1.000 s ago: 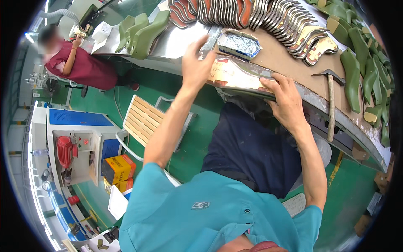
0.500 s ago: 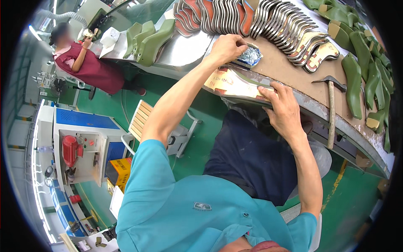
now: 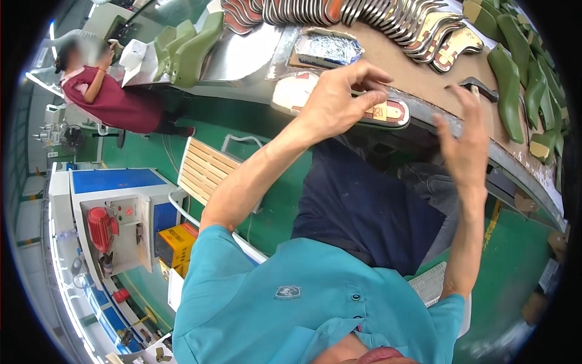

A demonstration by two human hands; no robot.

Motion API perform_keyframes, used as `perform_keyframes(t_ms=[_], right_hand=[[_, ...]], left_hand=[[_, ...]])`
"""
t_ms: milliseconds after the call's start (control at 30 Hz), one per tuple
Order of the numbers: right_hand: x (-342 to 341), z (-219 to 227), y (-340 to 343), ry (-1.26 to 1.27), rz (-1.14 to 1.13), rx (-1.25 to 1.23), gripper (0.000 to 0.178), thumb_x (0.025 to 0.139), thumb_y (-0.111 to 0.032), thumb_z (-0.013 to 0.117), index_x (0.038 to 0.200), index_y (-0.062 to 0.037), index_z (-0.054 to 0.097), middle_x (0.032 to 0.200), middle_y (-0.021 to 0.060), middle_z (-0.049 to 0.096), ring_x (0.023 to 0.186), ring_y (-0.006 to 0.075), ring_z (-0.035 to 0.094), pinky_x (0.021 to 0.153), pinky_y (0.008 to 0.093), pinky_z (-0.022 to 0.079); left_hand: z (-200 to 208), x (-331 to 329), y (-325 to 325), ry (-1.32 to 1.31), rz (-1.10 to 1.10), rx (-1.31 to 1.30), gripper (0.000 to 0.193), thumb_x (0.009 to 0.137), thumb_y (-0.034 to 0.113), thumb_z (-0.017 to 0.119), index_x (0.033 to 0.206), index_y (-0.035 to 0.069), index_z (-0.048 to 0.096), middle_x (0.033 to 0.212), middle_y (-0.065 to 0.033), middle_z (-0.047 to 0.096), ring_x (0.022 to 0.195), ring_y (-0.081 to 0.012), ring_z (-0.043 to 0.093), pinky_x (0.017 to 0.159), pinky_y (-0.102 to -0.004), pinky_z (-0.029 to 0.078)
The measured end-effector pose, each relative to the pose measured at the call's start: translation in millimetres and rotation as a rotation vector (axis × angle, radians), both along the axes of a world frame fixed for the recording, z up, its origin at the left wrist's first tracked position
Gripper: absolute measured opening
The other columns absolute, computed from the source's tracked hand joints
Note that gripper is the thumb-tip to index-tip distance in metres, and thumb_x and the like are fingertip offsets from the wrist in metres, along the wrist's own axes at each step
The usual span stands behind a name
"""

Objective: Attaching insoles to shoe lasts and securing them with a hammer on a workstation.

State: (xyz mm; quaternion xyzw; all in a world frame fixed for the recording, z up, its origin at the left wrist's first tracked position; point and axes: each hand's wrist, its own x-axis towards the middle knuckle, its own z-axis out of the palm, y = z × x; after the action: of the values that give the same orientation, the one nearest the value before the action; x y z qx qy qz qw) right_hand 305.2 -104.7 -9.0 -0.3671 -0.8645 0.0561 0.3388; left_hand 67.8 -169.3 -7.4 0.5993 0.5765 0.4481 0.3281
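Observation:
A pale insole board with dark red patches (image 3: 292, 91) lies on an upturned green shoe last at the near bench edge. Over its middle is my left hand (image 3: 339, 100), its fingers bent toward the thumb. Whatever they pinch is too small or hidden to make out. My right hand (image 3: 465, 136) is off the insole board, slightly blurred, its thumb and fingers spread. It reaches by the hammer (image 3: 485, 89), whose dark head shows beyond the fingers while the hand covers most of the handle. An opened box of small shiny nails (image 3: 327, 48) sits beyond my left hand.
A long row of stacked insole boards (image 3: 388, 21) lines the far bench. Green shoe lasts stand at the right (image 3: 506, 91) and far left (image 3: 197, 51). A person in a dark red apron (image 3: 124, 103) works at the left. A slatted wooden chair (image 3: 209, 170) stands beside me.
My left hand has left the nail box and come over the insole board. My right hand has let go of the board's end and moved right to the hammer.

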Motion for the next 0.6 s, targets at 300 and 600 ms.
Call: perform_keyframes(t_ms=[300,600], right_hand=[[97,-33,18,-0.200,-0.300,-0.299,0.050,0.090,-0.001,0.048,0.138,-0.0139,0.042,0.112,0.0177,0.054,0.096,0.0374,0.056,0.084,0.0429,0.047],[81,-6,-47,0.552,-0.154,-0.783,0.044,0.101,-0.017,0.045,0.143,-0.0110,0.036,0.072,-0.0035,0.046,0.053,0.0021,0.033,0.048,0.0163,0.028]], left_hand=[[-12,17,3,-0.076,-0.017,-0.076,0.011,0.086,0.010,0.065,0.093,0.001,0.068,0.103,-0.0083,0.069,0.093,-0.0155,0.065,0.084,-0.0284,0.050],[-10,7,5,0.260,-0.053,-0.095,0.014,0.085,0.015,0.066,0.093,0.003,0.069,0.103,-0.0083,0.069,0.093,-0.0188,0.066,0.084,-0.0306,0.050]])
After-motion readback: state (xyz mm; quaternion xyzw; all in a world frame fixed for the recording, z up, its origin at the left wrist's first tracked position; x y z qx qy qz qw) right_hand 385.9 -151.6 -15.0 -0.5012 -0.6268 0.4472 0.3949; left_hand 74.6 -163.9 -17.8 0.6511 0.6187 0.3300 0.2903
